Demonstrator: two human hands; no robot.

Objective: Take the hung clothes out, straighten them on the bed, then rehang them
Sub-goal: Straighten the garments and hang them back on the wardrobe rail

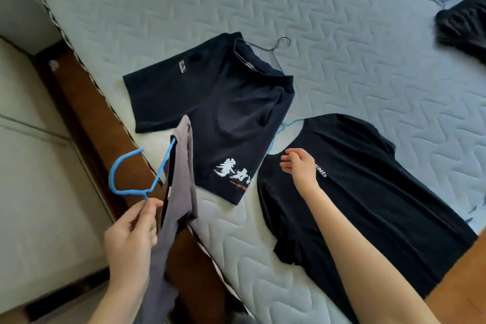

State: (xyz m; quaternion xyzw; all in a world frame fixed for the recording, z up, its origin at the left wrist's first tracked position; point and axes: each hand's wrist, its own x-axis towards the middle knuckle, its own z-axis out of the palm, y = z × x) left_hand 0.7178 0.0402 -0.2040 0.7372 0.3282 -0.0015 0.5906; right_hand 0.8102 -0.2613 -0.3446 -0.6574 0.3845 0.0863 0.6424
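Left fingers (147, 208) pinch the stiff blue hanger (131, 176), limp grey shirt (178, 192) dangling beside; right fingers (288, 163) hover open, empty.

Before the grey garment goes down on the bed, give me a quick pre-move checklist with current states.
1. Left hand grips the blue hanger at its neck: ok.
2. Grey garment on that hanger: ok, draped unevenly.
3. Right hand free, over the black T-shirt: ok.
4. Bare mattress space for another garment: ok, at the far side.
5. Navy T-shirt lies flat: not ok, folded over near its wire hanger.
6. Dark garment at the far edge straightened: cannot tell.
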